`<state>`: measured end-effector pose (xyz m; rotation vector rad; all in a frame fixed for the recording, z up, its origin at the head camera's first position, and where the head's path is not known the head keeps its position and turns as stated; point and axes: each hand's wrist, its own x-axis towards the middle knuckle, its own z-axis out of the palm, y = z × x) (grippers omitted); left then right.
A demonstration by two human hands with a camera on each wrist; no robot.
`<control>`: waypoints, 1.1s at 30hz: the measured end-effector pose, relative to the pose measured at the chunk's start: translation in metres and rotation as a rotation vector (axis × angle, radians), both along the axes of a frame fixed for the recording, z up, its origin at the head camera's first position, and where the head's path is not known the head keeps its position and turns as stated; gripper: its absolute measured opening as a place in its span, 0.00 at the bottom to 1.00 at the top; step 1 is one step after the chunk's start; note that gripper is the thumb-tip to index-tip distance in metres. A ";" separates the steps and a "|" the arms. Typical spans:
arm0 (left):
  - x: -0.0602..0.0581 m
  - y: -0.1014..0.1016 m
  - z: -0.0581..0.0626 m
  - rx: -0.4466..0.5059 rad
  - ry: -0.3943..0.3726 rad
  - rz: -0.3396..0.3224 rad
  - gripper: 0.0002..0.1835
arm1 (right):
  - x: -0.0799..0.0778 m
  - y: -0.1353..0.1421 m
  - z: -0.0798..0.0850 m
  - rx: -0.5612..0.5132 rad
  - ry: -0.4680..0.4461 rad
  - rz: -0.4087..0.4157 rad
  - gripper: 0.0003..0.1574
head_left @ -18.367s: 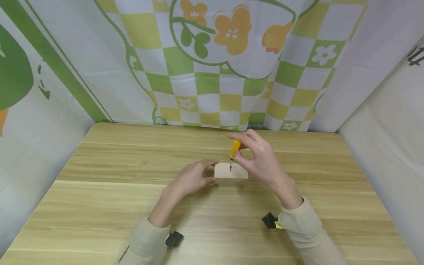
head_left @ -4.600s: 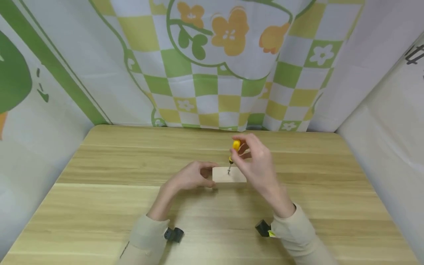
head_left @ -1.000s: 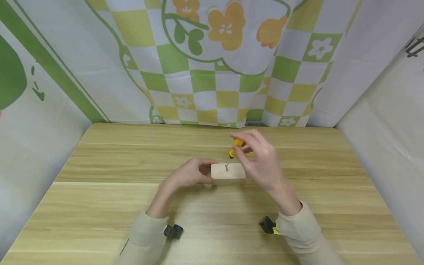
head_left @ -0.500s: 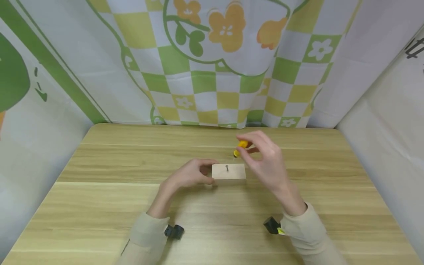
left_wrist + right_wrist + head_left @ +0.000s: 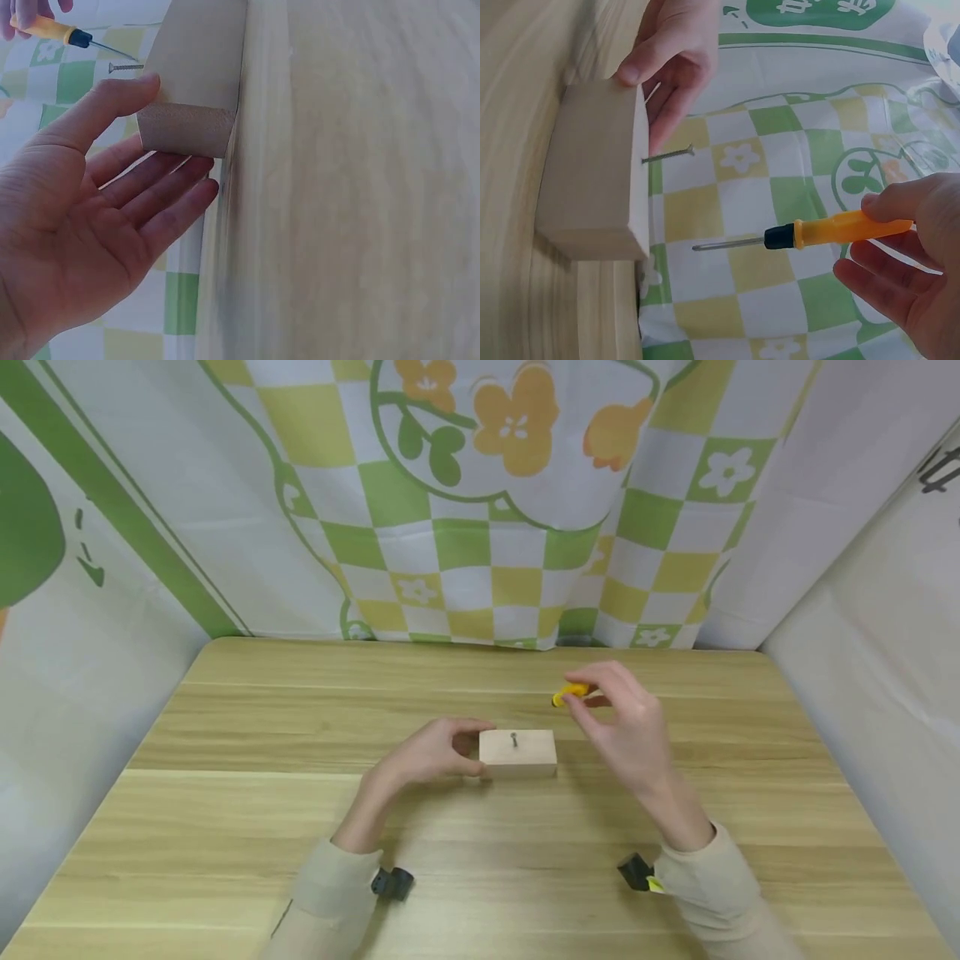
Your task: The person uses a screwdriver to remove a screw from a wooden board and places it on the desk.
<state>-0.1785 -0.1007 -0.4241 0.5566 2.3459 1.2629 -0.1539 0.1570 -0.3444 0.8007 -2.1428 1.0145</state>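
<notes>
A pale wooden block lies on the table, with a screw standing up out of its top face. My left hand grips the block's left end, thumb on the near side and fingers on the far side, as the left wrist view also shows. My right hand holds a yellow screwdriver by its handle, up and to the right of the block. In the right wrist view the screwdriver's shaft is apart from the screw, whose threads show between head and wood.
The wood-grain table reaches out on all sides of the block. Behind it hangs a checked, flowered cloth, and white cloth walls rise at the sides. Black wrist cameras sit at both cuffs.
Over the last second my right hand has lifted the screwdriver off the screw and carried it to the right, tilting it flatter. My left hand and the block have stayed put.
</notes>
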 end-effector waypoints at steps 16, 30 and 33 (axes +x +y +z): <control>0.002 0.009 0.010 -0.003 0.145 0.001 0.29 | -0.003 0.026 -0.016 0.010 -0.046 -0.097 0.15; -0.003 0.024 0.010 0.039 0.362 0.005 0.17 | -0.001 0.050 -0.030 0.032 -0.065 -0.192 0.15; -0.004 0.026 0.011 0.044 0.404 -0.015 0.13 | 0.000 0.054 -0.032 0.038 -0.083 -0.198 0.14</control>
